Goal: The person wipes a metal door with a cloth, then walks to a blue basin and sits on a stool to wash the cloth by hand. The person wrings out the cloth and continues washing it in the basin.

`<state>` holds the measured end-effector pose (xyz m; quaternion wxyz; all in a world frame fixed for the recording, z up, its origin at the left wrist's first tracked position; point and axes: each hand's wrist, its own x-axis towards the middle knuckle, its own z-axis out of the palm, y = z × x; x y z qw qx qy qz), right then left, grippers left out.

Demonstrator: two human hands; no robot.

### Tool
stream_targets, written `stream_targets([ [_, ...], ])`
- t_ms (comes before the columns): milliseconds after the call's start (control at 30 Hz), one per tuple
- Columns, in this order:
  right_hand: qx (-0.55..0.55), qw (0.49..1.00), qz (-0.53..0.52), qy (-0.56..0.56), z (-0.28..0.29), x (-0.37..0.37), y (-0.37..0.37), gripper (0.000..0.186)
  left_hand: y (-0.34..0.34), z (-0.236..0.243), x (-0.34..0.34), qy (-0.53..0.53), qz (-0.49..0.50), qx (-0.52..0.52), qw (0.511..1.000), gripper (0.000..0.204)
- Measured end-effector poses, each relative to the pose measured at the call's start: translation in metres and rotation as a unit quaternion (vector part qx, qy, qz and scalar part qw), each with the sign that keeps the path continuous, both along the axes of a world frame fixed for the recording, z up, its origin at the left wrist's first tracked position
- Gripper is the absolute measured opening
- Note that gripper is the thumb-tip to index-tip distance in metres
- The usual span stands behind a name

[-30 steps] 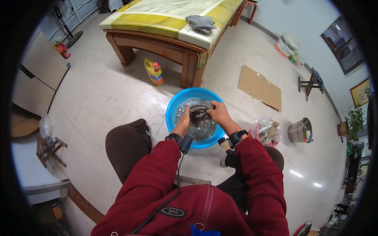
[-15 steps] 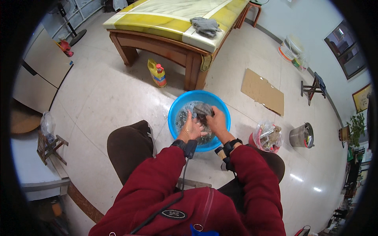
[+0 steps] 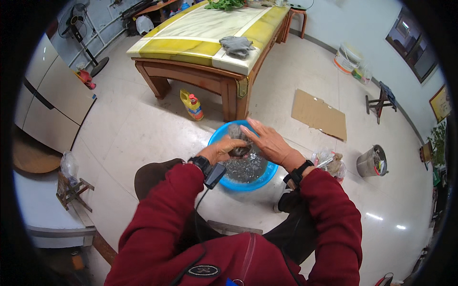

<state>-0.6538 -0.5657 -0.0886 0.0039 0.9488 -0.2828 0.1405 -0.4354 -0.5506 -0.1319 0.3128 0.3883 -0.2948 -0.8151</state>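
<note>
Above a round blue basin [image 3: 261,183] of grey, sudsy water, my left hand [image 3: 220,149] grips a wet, dark grey cloth-like bundle [image 3: 237,134]; its exact kind is unclear. The thumb lies across the bundle's near side. My right hand [image 3: 273,146] is open, with straight fingers held flat against or just beside the bundle's right side; whether they touch is hard to tell. The basin stands on the floor in front of me, between my knees and the table's near leg.
Beyond the basin is a wooden table with a yellow-and-white top [image 3: 191,35], a grey cloth [image 3: 237,46] on its corner. A yellow bottle [image 3: 192,105] stands by its leg. Flat cardboard [image 3: 318,115], a bagged bin [image 3: 331,164] and a metal bucket [image 3: 372,161] are at the right.
Both hands have risen from inside the basin with the grey bundle. My right hand has let go and straightened its fingers, while my left hand has closed on the bundle. The view has tilted up.
</note>
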Motion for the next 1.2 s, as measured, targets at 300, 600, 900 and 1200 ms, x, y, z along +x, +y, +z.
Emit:
stream_targets([
  [300,0.038,0.996,0.032,-0.079,-0.021,0.022,-0.010,0.048,-0.017,0.027,-0.001,-0.194,-0.158,-0.235,0.939,0.030],
  [600,0.066,0.996,-0.004,-0.055,-0.040,0.029,-0.018,0.030,-0.019,0.012,-0.009,-0.445,-0.183,-0.396,0.782,0.068],
  [900,0.257,0.948,-0.186,-0.002,-0.064,0.043,-0.024,0.021,-0.026,0.001,-0.014,-0.575,-0.169,-0.461,0.655,0.021],
  [1200,0.536,0.803,-0.191,-0.178,-0.056,0.033,-0.041,0.032,-0.029,-0.021,-0.007,-0.565,-0.074,-0.609,0.552,0.022],
])
